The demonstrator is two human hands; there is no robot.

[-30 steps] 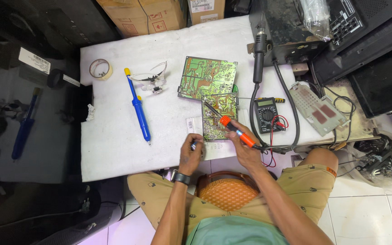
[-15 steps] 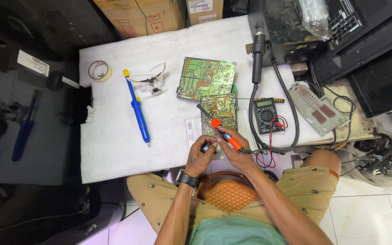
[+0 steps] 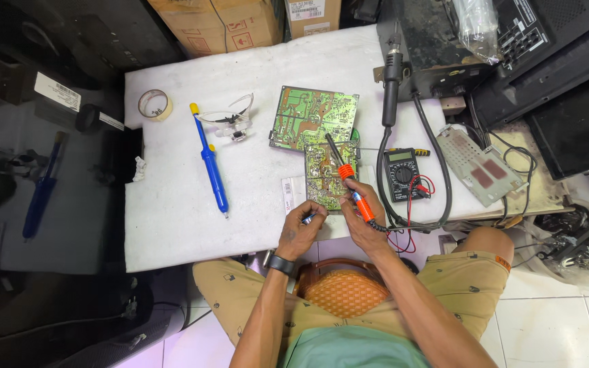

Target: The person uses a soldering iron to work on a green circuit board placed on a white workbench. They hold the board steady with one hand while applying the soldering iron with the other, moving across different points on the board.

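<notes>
At the near edge of the white, felt-like worktop (image 3: 172, 225) the left hand (image 3: 301, 235) is curled shut around a small metal tool (image 3: 307, 218), its tip showing just past the fingers. Beside it the right hand (image 3: 366, 228) is clamped on the orange handle of a soldering iron (image 3: 348, 178), whose dark slim barrel slants up over a small rectangular circuit board (image 3: 328, 174), green and densely tracked, lying flat near the near edge. Just right sits a black boxy multimeter (image 3: 403, 174) with red and black leads. Farther in lies a larger green circuit board (image 3: 311, 126), touching the small one's far edge. Toward the left, a long blue desoldering pump (image 3: 211, 167) with a yellow cap, clear plastic glasses (image 3: 230, 119), and a round roll of tape (image 3: 153, 104) by the far left corner
</notes>
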